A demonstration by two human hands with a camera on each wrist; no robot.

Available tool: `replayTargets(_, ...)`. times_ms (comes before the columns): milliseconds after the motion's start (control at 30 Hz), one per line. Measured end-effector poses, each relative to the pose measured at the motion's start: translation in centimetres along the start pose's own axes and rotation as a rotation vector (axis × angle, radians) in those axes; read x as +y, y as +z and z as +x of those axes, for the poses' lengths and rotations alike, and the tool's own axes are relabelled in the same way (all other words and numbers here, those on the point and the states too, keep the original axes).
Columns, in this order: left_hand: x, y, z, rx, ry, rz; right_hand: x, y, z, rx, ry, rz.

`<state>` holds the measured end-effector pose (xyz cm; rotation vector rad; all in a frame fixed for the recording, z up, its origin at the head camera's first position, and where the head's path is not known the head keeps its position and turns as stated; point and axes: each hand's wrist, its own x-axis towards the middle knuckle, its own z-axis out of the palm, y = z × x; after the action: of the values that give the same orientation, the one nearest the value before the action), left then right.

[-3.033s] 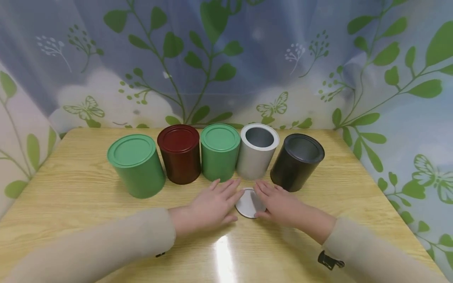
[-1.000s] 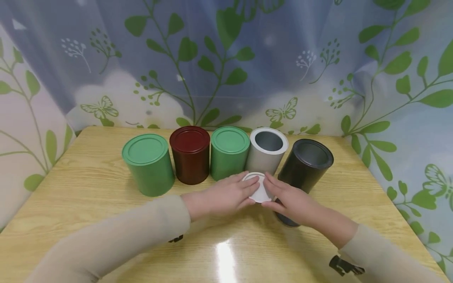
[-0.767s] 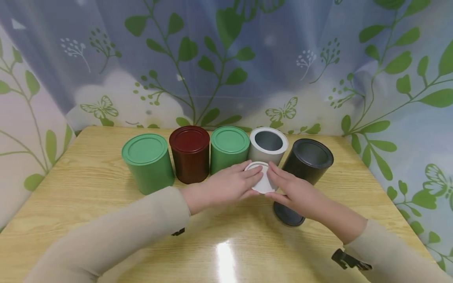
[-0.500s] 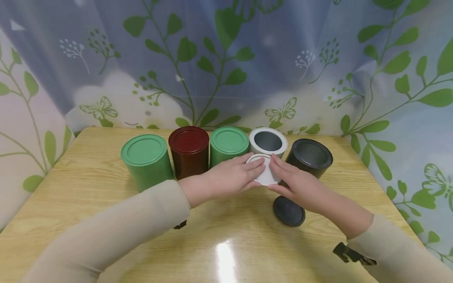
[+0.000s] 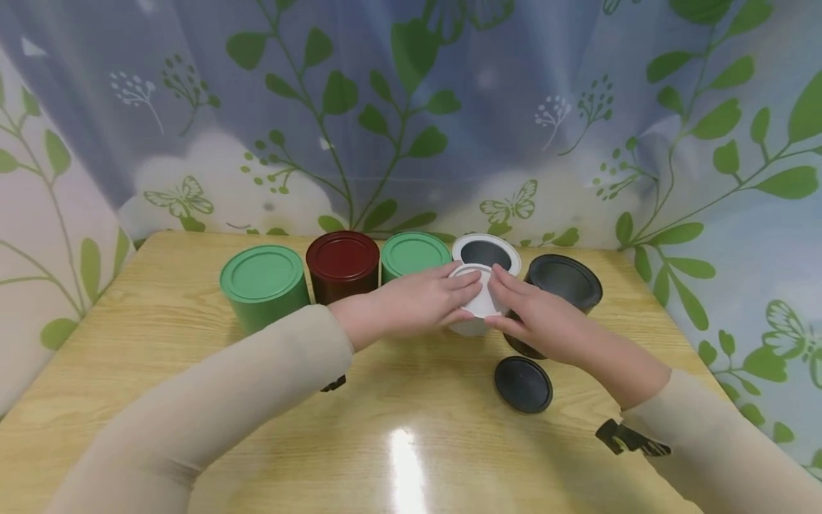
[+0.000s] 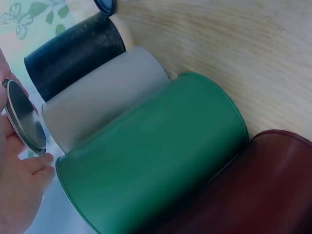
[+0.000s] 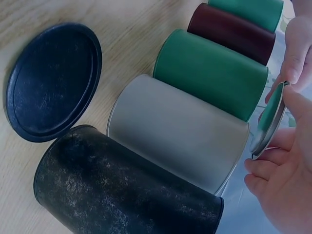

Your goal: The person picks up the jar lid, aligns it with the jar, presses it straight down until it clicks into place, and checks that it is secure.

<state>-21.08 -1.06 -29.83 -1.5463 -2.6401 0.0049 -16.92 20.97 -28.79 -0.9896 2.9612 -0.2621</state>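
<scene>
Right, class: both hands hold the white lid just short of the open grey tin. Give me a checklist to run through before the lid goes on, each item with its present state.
1. White lid held by both the left hand and the right hand: ok.
2. Grey tin open: ok.
3. Lid centred over the tin's mouth: not ok, it sits nearer the person.
4. Lid level with the rim: not ok, tilted in the wrist views.
5. Tin empty inside: cannot tell.
6. Black lid clear of the hands, flat on the table: ok.
</scene>
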Motion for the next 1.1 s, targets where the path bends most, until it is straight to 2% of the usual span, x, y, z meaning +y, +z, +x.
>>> replayTargets(333, -0.8, -0.9, 1.2, -0.103, -0.022, -0.045, 1.4, -0.6, 0.8, -0.065, 0.027, 0.079)
replayTargets(567, -1.7, -1.1, 2.2, -0.135, -0.048, -0.093, 2.5, -1.1, 1.7, -0.092, 0.042, 0.134)
replayTargets(833, -2.3, -0.9, 3.3, -0.185, -0.087, -0.072, 3.1, -1.2, 2.6, -0.108, 0.07, 0.111)
replayTargets(1100, -2.4, -0.9, 4.1, -0.215, -0.161, -0.038, 3.5, -1.2, 3.3, -0.119, 0.091, 0.096)
